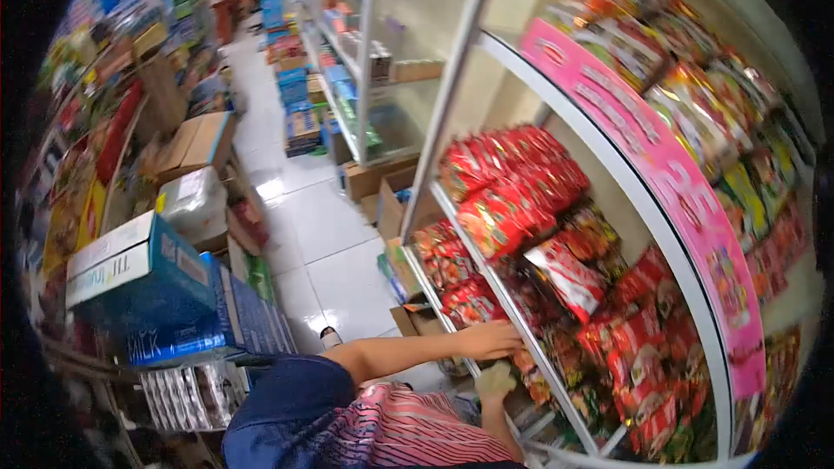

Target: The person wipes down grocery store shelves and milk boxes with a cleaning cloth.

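Observation:
My left hand (490,340) reaches across to the shelf's front rail, its fingers stretched out near instant noodle packets (537,373) lying behind the rail. Just below it, my right hand (494,396) comes up from the bottom of the view. It is closed around a pale yellow-green cloth (497,379), crumpled and slightly blurred. More red noodle packets (638,356) lie in a loose heap on the shelf beyond both hands. Above them a red and white packet (569,274) rests at an angle.
Bundled red packets (521,174) sit on the shelf beside a metal upright (456,87). A pink shelf strip (643,113) edges another shelf of packets. Across the tiled aisle (304,217) stand stacked cartons, including a blue and white box (143,274). Smaller boxes (300,122) line the floor farther off.

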A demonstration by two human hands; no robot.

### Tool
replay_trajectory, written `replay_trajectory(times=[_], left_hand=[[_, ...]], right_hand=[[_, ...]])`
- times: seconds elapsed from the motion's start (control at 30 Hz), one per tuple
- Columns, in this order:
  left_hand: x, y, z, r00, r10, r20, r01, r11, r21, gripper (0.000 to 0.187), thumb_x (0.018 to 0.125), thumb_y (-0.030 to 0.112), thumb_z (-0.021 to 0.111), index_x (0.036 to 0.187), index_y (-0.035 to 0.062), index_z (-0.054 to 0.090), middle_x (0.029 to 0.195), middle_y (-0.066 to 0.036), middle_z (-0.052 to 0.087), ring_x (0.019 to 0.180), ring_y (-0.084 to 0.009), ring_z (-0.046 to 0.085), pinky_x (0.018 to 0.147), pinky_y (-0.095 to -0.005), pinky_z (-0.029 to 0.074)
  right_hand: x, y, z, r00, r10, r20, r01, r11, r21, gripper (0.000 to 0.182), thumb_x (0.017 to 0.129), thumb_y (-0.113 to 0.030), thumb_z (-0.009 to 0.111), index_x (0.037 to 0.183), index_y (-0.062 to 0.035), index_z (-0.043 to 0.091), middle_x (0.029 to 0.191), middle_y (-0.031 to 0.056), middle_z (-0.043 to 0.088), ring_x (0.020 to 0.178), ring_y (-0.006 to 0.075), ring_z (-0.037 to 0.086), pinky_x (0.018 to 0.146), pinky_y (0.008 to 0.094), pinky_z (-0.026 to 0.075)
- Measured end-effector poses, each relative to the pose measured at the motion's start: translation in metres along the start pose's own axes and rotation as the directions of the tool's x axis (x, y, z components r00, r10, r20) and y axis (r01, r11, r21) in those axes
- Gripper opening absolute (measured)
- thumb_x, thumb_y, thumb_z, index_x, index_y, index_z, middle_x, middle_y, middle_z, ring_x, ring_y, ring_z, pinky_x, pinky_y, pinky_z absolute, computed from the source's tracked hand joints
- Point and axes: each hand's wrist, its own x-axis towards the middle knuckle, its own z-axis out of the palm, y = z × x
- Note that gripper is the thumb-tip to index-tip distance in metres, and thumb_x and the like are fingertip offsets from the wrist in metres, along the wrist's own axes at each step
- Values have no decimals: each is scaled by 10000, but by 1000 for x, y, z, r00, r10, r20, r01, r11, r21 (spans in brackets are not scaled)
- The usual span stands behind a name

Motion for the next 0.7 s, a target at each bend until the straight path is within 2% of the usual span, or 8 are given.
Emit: replay_trajectory(times=[0.17,0.33,0.47,0.5,0.53,0.57,0.63,0.7], left_hand=[[-217,0,-59,722,-691,-37,690,723,-19,321,784,202,510,1084,91,529,983,-153,574,911,-317,542,780,-404,438],[-281,75,-198,-27,-965,-259,994,2,-112,238,808,205,513,997,89,599,880,-127,622,834,-289,590,729,-368,459],[-273,111,-265,52,-685,-726,974,195,-114,185,786,158,545,931,68,617,878,-139,615,842,-292,581,732,-362,456],[-263,122,-282,97,-565,-819,959,273,-75,174,766,121,552,916,59,616,876,-131,617,844,-288,579,735,-361,452],[-258,135,-298,137,-428,-893,940,341,-19,168,746,84,560,901,50,615,875,-123,618,847,-284,576,739,-361,448],[-261,149,-313,100,-408,-907,950,310,-35,168,746,84,560,901,50,615,875,-123,618,847,-284,576,739,-361,448],[-267,173,-341,202,-175,-964,942,302,143,182,705,35,559,880,40,611,893,-99,617,840,-277,570,737,-360,441],[-281,204,-365,124,-78,-989,975,195,107,197,697,30,552,885,44,610,907,-91,617,867,-272,562,762,-360,429]], right_hand=[[-23,-23,33,962,-173,212,44,862,506,279,746,-356,440,935,-157,491,841,15,466,727,162,456,567,338,396],[40,-68,13,790,-507,345,-518,-249,819,179,684,-293,461,793,-151,465,639,-2,393,530,145,381,434,295,322],[124,-163,-52,648,-760,54,-635,-500,588,112,635,-243,477,679,-145,444,477,-16,334,373,132,321,328,261,262],[156,-203,-68,448,-884,-134,-738,-451,502,100,623,-231,482,651,-144,439,437,-19,319,333,129,306,301,252,248],[108,-246,-167,762,-597,250,-641,-638,428,97,620,-203,478,644,-126,423,416,-14,284,291,127,240,261,260,203],[153,-266,-158,400,-901,-169,-712,-422,561,71,648,-176,463,679,-115,444,478,2,381,344,139,337,315,258,320],[146,-321,-214,674,-737,51,-586,-491,644,268,804,-356,447,861,-112,540,776,27,560,693,186,549,653,322,482],[153,-374,-258,510,-859,43,-661,-360,659,468,816,-488,412,1001,-81,549,930,82,581,833,255,563,745,408,475]])
